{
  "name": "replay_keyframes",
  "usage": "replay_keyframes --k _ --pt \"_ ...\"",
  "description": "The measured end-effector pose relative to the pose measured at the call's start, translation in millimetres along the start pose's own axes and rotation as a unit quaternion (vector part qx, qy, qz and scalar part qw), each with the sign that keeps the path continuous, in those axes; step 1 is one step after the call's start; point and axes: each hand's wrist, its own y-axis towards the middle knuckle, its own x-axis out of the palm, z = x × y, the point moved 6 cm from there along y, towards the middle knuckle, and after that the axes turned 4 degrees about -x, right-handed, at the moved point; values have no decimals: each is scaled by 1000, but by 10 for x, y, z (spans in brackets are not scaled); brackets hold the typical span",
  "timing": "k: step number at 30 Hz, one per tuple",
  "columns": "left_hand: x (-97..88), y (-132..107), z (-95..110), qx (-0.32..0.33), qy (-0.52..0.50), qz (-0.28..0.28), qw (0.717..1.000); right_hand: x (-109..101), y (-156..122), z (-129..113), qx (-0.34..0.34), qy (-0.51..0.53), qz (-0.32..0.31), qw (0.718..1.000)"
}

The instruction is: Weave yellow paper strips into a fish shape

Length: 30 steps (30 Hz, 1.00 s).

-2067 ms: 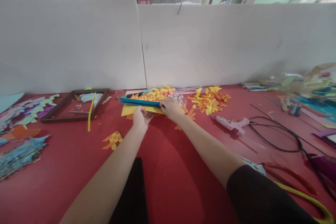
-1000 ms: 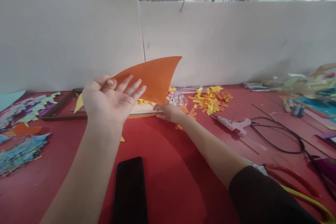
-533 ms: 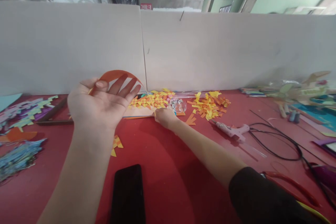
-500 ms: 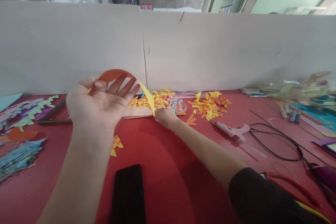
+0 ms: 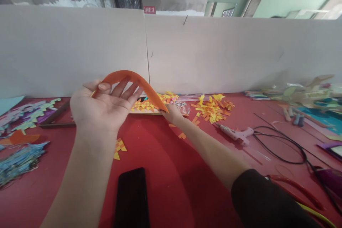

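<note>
An orange paper strip (image 5: pixel 125 74) arches between my two hands, held off the table. My left hand (image 5: pixel 100 108) is palm up and pinches one end between thumb and finger, its other fingers spread beneath the arch. At the strip's other end, my right hand (image 5: pixel 172 113) closes on the paper; its fingertips are partly hidden. Behind the hands lies a woven orange and yellow paper piece (image 5: pixel 144 105). Right of it is a heap of yellow and orange paper scraps (image 5: pixel 213 108), with crumpled clear plastic (image 5: pixel 183 107) beside my right hand.
A black phone (image 5: pixel 132 199) lies in front of me. To the right are a pink glue gun (image 5: pixel 236 134) with its black cable (image 5: pixel 283 139) and red-handled pliers (image 5: pixel 296 188). Left are a brown frame (image 5: pixel 57 125) and a blue thread bundle (image 5: pixel 21 162). A white partition (image 5: pixel 227 53) stands behind.
The strip has turned from showing its yellow side near my right hand to showing orange along the arch. My right hand has moved slightly right, and more small orange scraps show near it.
</note>
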Motion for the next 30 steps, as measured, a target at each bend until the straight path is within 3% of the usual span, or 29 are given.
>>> replay_keyframes --k 16,22,25,27,28,29,30 --pt "87 -91 38 25 40 -60 997 147 -120 132 44 195 18 980" --pt "151 -255 -10 21 60 -99 993 96 -313 -109 39 337 5 941" --pt "187 -379 -71 -4 71 -138 988 -80 -559 -288 26 441 -23 897" --pt "190 -458 -156 -34 71 -155 985 -243 -761 -323 51 645 -61 760" --pt "181 -497 -217 -50 69 -158 984 -361 -856 -279 69 699 -56 709" --pt "163 -537 -291 -68 73 -158 982 -483 -946 -198 90 725 -45 682" --pt "137 -578 -376 -84 81 -156 981 -602 -1030 -83 116 729 -26 675"
